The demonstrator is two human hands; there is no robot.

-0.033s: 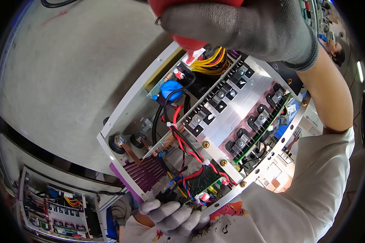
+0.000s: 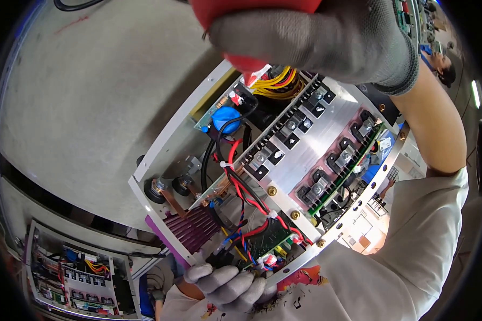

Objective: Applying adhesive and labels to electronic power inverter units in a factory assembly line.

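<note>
An opened electronic unit in a metal chassis (image 2: 163, 125) sits tilted before me. At its near edge my left hand (image 2: 227, 286), in a grey glove, has its fingers curled over the frame. My right hand (image 2: 316, 43), also gloved, is wrapped round a red bottle (image 2: 249, 61) with a tapered tip. That tip points down at a white connector by the yellow wires (image 2: 277, 85); whether it touches cannot be told. Red and black wires (image 2: 238, 182) cross the inside, beside a blue round component (image 2: 226, 119) and an aluminium plate (image 2: 305, 150) with black transistors.
A grey work surface (image 2: 91, 107) spreads out at the left. A second open unit (image 2: 83, 273) stands at the lower left. A person (image 2: 442, 61) is at the far right. A black cable (image 2: 77, 5) lies at the top left.
The red bottle and my right hand have shifted very slightly left and down. My left hand and the unit look the same.
</note>
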